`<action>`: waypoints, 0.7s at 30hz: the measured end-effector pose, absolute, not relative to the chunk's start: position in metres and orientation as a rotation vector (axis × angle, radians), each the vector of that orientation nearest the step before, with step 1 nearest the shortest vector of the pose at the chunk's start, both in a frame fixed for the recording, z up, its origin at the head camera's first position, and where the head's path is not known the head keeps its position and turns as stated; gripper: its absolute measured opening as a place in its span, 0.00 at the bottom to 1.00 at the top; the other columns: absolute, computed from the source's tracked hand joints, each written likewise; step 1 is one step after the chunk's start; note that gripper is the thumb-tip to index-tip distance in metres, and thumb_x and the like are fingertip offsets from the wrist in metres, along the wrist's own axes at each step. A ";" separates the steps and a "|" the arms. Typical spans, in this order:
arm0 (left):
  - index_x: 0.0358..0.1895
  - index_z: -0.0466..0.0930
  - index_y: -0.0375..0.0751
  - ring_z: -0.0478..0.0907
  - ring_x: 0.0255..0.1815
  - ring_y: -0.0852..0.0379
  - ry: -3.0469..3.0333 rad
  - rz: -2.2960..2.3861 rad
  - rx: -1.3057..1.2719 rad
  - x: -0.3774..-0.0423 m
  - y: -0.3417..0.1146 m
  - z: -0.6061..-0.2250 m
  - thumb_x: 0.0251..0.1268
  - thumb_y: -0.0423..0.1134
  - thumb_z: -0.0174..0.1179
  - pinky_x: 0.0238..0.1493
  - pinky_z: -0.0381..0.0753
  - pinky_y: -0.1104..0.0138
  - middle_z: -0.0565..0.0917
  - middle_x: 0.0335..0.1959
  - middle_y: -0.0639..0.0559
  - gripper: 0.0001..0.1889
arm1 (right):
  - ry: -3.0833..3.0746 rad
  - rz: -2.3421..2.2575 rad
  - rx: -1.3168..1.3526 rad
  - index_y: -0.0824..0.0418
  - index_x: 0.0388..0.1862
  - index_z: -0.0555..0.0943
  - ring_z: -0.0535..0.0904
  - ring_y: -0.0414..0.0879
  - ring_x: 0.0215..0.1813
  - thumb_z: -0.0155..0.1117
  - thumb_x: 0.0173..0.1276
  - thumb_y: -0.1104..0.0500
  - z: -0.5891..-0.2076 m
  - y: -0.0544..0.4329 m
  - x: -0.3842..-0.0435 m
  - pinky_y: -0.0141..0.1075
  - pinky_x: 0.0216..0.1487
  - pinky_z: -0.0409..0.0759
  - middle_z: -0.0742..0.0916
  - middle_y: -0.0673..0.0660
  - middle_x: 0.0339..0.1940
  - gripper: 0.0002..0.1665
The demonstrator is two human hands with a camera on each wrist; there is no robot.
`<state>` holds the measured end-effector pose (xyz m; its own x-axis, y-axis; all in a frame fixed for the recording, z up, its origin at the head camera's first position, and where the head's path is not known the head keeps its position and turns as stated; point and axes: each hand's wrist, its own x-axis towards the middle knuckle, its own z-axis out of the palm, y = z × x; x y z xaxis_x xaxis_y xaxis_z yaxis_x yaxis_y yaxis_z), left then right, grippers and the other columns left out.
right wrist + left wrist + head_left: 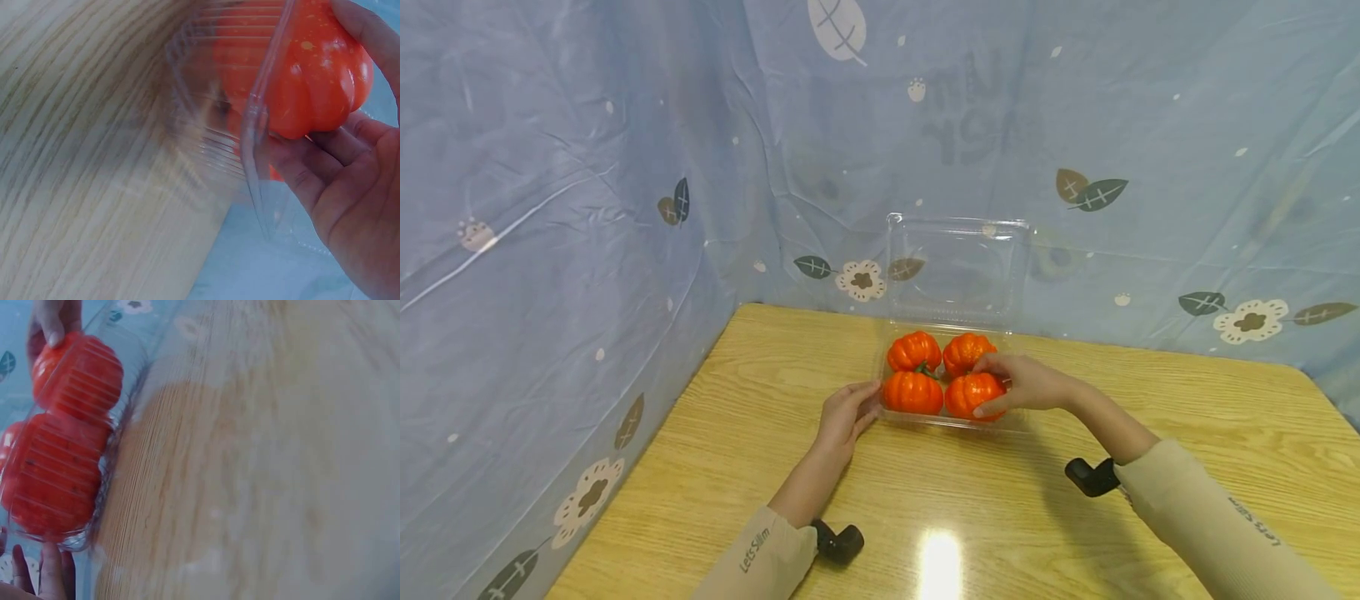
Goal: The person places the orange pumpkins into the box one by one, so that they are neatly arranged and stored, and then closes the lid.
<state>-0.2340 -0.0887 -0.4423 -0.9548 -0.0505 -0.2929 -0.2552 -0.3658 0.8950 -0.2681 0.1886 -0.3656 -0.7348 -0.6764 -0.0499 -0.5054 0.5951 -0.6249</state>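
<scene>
Several orange-red ribbed pumpkins [913, 392] sit in two rows in a clear plastic clamshell box [951, 422], its lid [955, 271] raised upright behind them. My right hand [1028, 381] holds the front right pumpkin [967, 395], thumb on the near side and fingers around the far side. In the right wrist view that pumpkin [319, 75] is within the box's clear wall, cupped by the fingers. At the box's left end, my left hand [842, 417] rests its outstretched fingers [50, 569] against the wall. A green stem [927, 371] shows between the left pumpkins.
The box stands on a wood-grain table [760, 433] near its back edge. A blue curtain [647, 167] with leaf and flower prints hangs behind and along the left. Black wrist cameras [840, 543] project from both sleeves.
</scene>
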 end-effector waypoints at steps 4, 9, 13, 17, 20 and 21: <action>0.39 0.80 0.36 0.79 0.36 0.61 1.690 2.471 -0.419 -0.235 -0.089 -0.443 0.58 0.38 0.62 0.41 0.79 0.70 0.82 0.32 0.55 0.10 | 2.551 -0.869 -0.969 0.61 0.46 0.75 0.77 0.47 0.45 0.72 0.52 0.49 -0.368 0.187 -0.269 0.37 0.45 0.77 0.83 0.56 0.46 0.27; 0.39 0.80 0.36 0.79 0.35 0.61 1.689 2.478 -0.418 -0.234 -0.088 -0.443 0.59 0.38 0.62 0.40 0.80 0.70 0.82 0.32 0.55 0.09 | 2.570 -0.848 -0.958 0.61 0.49 0.76 0.77 0.47 0.45 0.71 0.53 0.48 -0.370 0.186 -0.269 0.38 0.45 0.77 0.83 0.55 0.45 0.28; 0.37 0.80 0.37 0.79 0.35 0.61 1.686 2.486 -0.421 -0.234 -0.088 -0.443 0.59 0.37 0.62 0.39 0.80 0.71 0.82 0.31 0.55 0.08 | 2.528 -0.904 -0.904 0.66 0.51 0.71 0.77 0.53 0.51 0.70 0.54 0.50 -0.372 0.188 -0.268 0.43 0.50 0.77 0.81 0.62 0.50 0.32; 0.36 0.81 0.37 0.79 0.34 0.61 1.688 2.487 -0.428 -0.234 -0.087 -0.443 0.59 0.37 0.62 0.37 0.79 0.72 0.82 0.30 0.55 0.07 | 2.434 -1.020 -0.825 0.68 0.49 0.65 0.77 0.53 0.51 0.69 0.57 0.54 -0.375 0.189 -0.267 0.41 0.49 0.77 0.81 0.64 0.50 0.30; 0.37 0.80 0.37 0.79 0.34 0.62 1.688 2.485 -0.437 -0.234 -0.087 -0.443 0.58 0.37 0.62 0.36 0.79 0.72 0.82 0.30 0.55 0.07 | 2.413 -1.048 -0.810 0.67 0.46 0.64 0.77 0.51 0.49 0.69 0.57 0.55 -0.376 0.190 -0.268 0.39 0.47 0.77 0.81 0.62 0.48 0.29; 0.37 0.80 0.37 0.79 0.34 0.62 1.687 2.485 -0.441 -0.234 -0.087 -0.443 0.58 0.37 0.62 0.35 0.79 0.72 0.82 0.30 0.55 0.07 | 2.422 -1.044 -0.818 0.66 0.46 0.65 0.77 0.52 0.49 0.69 0.57 0.54 -0.377 0.190 -0.268 0.39 0.47 0.77 0.81 0.62 0.48 0.28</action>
